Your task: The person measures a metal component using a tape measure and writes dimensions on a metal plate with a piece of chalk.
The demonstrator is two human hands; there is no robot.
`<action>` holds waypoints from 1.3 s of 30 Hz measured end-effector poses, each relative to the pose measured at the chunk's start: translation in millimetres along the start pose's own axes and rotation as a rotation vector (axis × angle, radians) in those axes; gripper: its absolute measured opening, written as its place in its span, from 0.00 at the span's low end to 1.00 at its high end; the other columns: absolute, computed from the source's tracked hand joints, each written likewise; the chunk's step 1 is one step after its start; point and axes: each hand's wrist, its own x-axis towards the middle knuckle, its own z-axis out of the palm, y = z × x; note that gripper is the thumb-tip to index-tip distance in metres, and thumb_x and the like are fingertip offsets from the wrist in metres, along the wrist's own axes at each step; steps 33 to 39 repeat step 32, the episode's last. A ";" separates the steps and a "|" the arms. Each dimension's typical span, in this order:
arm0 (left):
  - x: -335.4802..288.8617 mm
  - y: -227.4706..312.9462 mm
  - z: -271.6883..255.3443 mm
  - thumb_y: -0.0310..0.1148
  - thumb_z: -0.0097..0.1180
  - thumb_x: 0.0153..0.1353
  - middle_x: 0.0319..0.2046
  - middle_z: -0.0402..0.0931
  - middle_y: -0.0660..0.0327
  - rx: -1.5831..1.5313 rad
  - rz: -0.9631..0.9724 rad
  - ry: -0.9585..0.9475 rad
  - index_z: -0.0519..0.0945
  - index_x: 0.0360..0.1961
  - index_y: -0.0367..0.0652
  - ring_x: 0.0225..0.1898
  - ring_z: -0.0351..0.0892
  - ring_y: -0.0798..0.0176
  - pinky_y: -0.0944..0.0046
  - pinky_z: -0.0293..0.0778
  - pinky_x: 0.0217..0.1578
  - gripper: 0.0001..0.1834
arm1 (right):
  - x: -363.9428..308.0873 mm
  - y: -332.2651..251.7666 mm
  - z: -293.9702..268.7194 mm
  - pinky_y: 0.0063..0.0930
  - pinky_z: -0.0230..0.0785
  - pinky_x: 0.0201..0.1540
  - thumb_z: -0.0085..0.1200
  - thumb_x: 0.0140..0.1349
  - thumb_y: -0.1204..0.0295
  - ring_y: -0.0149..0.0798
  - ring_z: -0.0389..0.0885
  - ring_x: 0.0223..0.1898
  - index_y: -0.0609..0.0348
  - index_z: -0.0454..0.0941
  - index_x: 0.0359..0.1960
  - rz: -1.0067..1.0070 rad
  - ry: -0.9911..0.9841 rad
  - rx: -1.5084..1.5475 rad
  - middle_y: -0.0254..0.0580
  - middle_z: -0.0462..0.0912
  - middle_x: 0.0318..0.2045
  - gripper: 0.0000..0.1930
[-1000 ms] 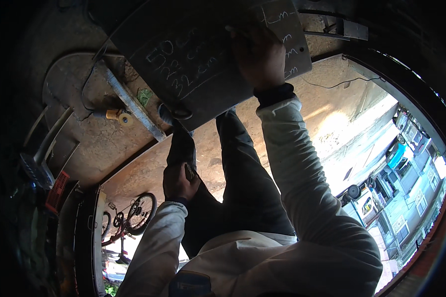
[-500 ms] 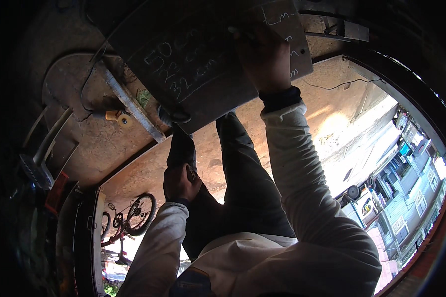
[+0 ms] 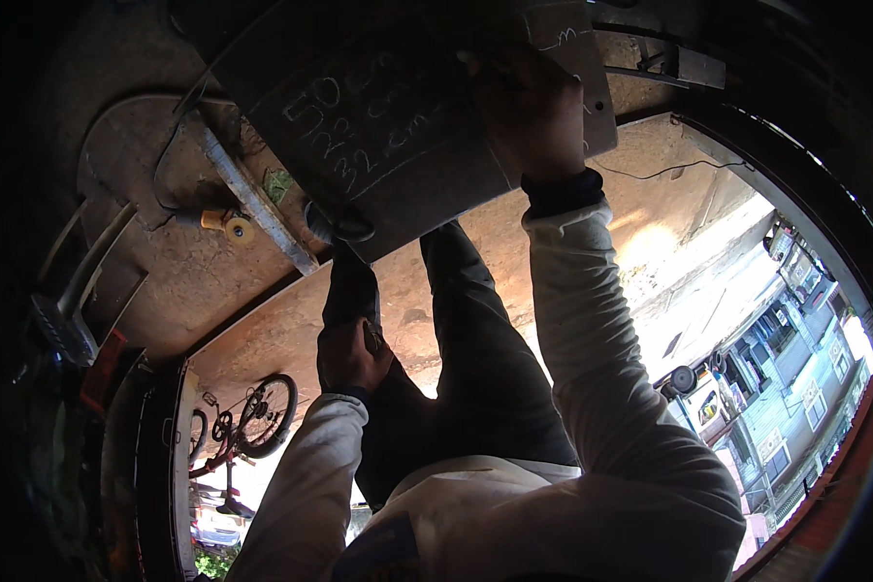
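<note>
A dark flat sheet [image 3: 417,184] with handwritten white marks is in front of me at the top of the view. My right hand [image 3: 538,112] is over its right half, fingers closed round a piece of chalk whose pale tip [image 3: 468,57] sticks out on the left. Shadow hides whether the tip touches the sheet. My left hand [image 3: 354,354] rests low on my left thigh, its fingers curled. Something small and dark yellowish shows at its thumb side, too dim to name.
At left on the brown ground are a yellow-and-dark power tool [image 3: 228,225], a metal bar [image 3: 252,199] and a cable. A dark rounded object [image 3: 344,228] sits at the sheet's near corner. Farther off are a bicycle [image 3: 252,422] and a bright street at right.
My right hand has shifted a little to the right and nearer over the sheet, still with the chalk. My left hand stays on my thigh. The whole view has shifted slightly.
</note>
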 end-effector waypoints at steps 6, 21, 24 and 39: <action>1.1 -0.4 0.4 0.44 0.63 0.46 0.46 0.76 0.47 -0.028 0.016 0.017 0.75 0.53 0.42 0.50 0.73 0.43 0.48 0.70 0.52 0.31 | 2.9 1.3 0.3 0.26 0.77 0.30 0.62 0.58 0.71 0.38 0.86 0.30 0.56 0.84 0.36 -0.067 -0.032 -0.085 0.42 0.86 0.29 0.06; 0.9 -0.2 0.9 0.42 0.62 0.47 0.44 0.77 0.47 -0.017 0.052 0.073 0.76 0.50 0.41 0.48 0.74 0.42 0.48 0.70 0.51 0.28 | 3.5 2.0 0.6 0.27 0.77 0.30 0.63 0.57 0.71 0.38 0.86 0.29 0.57 0.83 0.34 -0.077 -0.043 -0.093 0.43 0.85 0.28 0.05; 0.8 -0.4 0.3 0.42 0.62 0.47 0.44 0.77 0.47 -0.042 0.055 0.055 0.76 0.50 0.41 0.48 0.74 0.42 0.48 0.70 0.51 0.29 | 3.8 2.3 0.3 0.27 0.76 0.29 0.64 0.57 0.71 0.38 0.86 0.29 0.57 0.83 0.34 -0.065 -0.055 -0.082 0.42 0.85 0.27 0.06; -0.1 -0.5 1.9 0.43 0.63 0.46 0.46 0.76 0.46 -0.047 0.007 0.005 0.75 0.52 0.42 0.50 0.73 0.42 0.49 0.69 0.52 0.31 | 2.4 2.2 2.4 0.28 0.76 0.30 0.64 0.57 0.70 0.38 0.86 0.29 0.57 0.83 0.34 -0.032 -0.050 -0.085 0.43 0.85 0.28 0.07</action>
